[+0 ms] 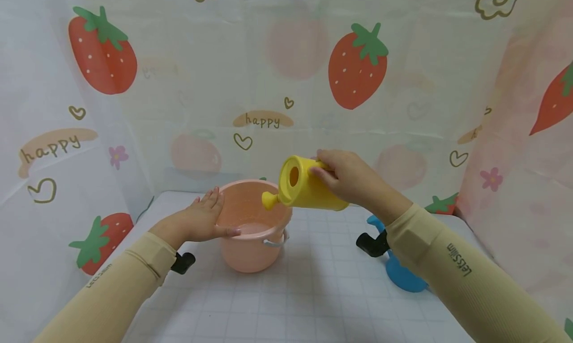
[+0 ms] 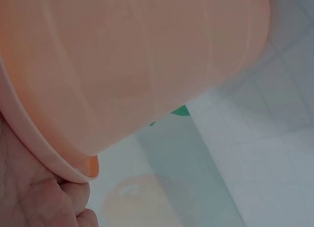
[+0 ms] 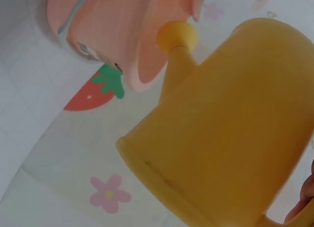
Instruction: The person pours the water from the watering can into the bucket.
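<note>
A pink bucket [image 1: 250,256] stands upright with its open top facing up and a grey handle [image 1: 278,241] hanging at its side. My left hand [image 1: 201,216] rests against its left rim, fingers straight and thumb laid over the near edge; the palm meets the rim [image 2: 39,143] in the left wrist view. My right hand [image 1: 342,171] grips a yellow watering can [image 1: 318,191] by its handle. The can is tipped to the left, and its round spout head [image 1: 269,200] hangs over the bucket's opening. No water shows at the spout.
Right of the bucket, a blue plastic object [image 1: 405,276] stands on the white tiled-pattern tabletop [image 1: 313,293], partly hidden by the right wrist and its black camera [image 1: 372,244]. Hanging cloth [image 1: 250,49] printed with strawberries encloses the back and both sides.
</note>
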The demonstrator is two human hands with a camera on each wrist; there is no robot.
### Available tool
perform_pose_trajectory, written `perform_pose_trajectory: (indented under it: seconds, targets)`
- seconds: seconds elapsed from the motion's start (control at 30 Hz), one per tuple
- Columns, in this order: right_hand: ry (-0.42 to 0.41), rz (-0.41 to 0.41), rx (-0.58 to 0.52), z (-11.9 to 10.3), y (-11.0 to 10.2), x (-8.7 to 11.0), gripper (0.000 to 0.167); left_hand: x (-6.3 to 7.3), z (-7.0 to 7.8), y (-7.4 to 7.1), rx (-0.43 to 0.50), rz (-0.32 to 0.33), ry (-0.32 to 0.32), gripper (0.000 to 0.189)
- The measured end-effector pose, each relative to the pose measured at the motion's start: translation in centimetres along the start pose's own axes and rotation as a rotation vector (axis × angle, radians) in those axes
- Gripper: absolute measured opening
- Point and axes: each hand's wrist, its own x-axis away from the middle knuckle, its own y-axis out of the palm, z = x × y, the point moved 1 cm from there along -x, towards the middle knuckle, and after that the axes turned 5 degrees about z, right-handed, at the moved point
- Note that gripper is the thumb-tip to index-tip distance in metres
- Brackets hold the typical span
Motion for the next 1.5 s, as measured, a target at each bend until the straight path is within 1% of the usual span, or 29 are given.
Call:
perform_pose_trajectory:
  seconds: [0.23, 0.5, 0.77, 1.1, 1.33, 1.5]
  targets:
    - [-0.019, 0.008, 0.009, 0.02, -0.10, -0.10, 0.018, -0.27, -0.25, 0.38, 0.003, 0.003, -0.019, 0.115]
    - [-0.004, -0.016, 0.013, 0.16, -0.02, -0.15, 0.017, -0.53, -0.71, 0.80, -0.003, 0.018, -0.017, 0.116]
    - [-0.038, -0.022, 0.022, 0.08, -0.11, -0.51, 0.017, -0.47, -0.60, 0.74, -0.005, 0.016, -0.017, 0.111]
    - [-0.007, -0.061, 0.046, -0.25, -0.27, -0.71, 0.017, -0.29, -0.47, 0.64, 0.000, 0.017, -0.018, 0.110]
    - [-0.022, -0.061, 0.049, -0.36, -0.37, -0.81, 0.016, -0.30, -0.56, 0.69, -0.001, 0.020, -0.019, 0.112]
    - [-0.014, -0.066, 0.056, -0.43, -0.39, -0.92, 0.016, -0.34, -0.61, 0.70, 0.003, 0.020, -0.021, 0.113]
